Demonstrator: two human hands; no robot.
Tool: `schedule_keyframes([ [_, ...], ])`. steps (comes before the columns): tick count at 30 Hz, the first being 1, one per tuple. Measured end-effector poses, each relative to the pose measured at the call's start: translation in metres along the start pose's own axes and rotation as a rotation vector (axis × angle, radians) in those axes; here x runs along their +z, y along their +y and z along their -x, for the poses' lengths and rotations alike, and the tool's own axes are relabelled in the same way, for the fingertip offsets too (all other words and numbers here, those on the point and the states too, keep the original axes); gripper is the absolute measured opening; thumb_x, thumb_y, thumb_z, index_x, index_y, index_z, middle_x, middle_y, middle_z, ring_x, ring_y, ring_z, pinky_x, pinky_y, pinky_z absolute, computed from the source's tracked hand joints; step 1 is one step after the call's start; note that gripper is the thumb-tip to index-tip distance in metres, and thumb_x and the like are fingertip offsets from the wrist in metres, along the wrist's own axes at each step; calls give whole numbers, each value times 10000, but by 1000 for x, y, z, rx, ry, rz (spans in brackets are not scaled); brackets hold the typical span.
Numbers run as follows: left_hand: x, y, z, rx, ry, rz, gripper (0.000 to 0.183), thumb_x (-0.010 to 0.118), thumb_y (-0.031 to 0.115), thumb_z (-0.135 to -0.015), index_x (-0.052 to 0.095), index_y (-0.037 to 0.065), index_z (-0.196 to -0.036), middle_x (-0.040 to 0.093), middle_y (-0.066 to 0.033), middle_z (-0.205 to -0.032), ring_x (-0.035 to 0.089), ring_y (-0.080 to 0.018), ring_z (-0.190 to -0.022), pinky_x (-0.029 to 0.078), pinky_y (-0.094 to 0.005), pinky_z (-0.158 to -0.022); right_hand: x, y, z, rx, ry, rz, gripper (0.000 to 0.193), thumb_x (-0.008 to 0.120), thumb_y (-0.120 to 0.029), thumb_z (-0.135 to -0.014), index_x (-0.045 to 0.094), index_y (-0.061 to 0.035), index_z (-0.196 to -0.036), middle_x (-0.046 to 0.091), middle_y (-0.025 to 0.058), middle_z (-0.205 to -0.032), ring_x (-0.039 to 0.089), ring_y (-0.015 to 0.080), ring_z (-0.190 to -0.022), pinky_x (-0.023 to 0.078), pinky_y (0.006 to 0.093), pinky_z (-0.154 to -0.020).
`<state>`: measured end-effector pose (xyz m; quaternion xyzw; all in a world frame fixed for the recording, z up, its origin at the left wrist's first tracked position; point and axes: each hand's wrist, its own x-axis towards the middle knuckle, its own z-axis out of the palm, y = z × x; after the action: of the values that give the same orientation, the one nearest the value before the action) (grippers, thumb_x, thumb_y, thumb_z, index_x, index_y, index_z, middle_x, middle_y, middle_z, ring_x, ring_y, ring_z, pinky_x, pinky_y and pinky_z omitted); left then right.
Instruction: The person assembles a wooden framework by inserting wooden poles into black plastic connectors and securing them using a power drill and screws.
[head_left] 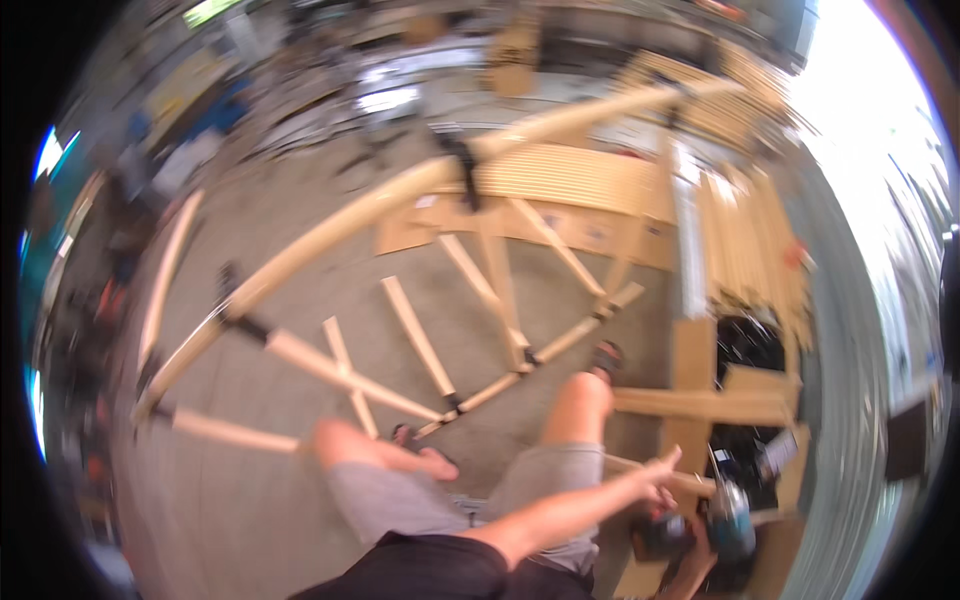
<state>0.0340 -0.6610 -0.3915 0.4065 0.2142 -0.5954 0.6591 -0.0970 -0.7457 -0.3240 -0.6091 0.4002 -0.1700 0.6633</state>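
Note:
My left hand (pixel 652 482) reaches across to the right, blurred by motion, with its fingers apart beside a pale wooden strip (pixel 693 484). I see nothing held in it. Below it, my right hand (pixel 698 553) is wrapped around the handle of a teal and black power drill (pixel 733 525). The drill's dark battery (pixel 660 535) sits to the left of that hand. In front of me stands a wooden frame with a long curved rail (pixel 350 215), black joints (pixel 460 170) and several straight slats (pixel 418 335). A lower rail (pixel 490 388) runs near my feet.
Stacked wooden strips (pixel 755 245) lie at the right, and ribbed wooden panels (pixel 570 180) behind the frame. Cardboard pieces (pixel 705 405) and black plastic bags (pixel 748 345) are close on my right. Cluttered materials line the far side (pixel 390 100). Concrete floor (pixel 250 500) shows at left.

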Motion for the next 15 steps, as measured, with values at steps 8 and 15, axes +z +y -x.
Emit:
schedule_keyframes([
  [8, 28, 3, 30, 230, -440, 346, 246, 597, 293, -918, 592, 64, -1008, 652, -89, -965, 675, -239, -839, 596, -406, -716, 97, -40, 30, -177, -298, 237, 409, 773, -114, -748, 660, 0, -1124, 660, 68, -1039, 617, 175, -919, 488, 305, -824],
  [15, 52, 93, 222, 637, -591, -108, 249, 613, 261, -904, 593, 29, -992, 652, -111, -917, 679, -255, -801, 594, -406, -671, 115, -92, 52, -362, -435, 383, 422, 789, -123, -733, 659, -5, -1116, 661, 64, -1010, 618, 171, -894, 491, 300, -795],
])
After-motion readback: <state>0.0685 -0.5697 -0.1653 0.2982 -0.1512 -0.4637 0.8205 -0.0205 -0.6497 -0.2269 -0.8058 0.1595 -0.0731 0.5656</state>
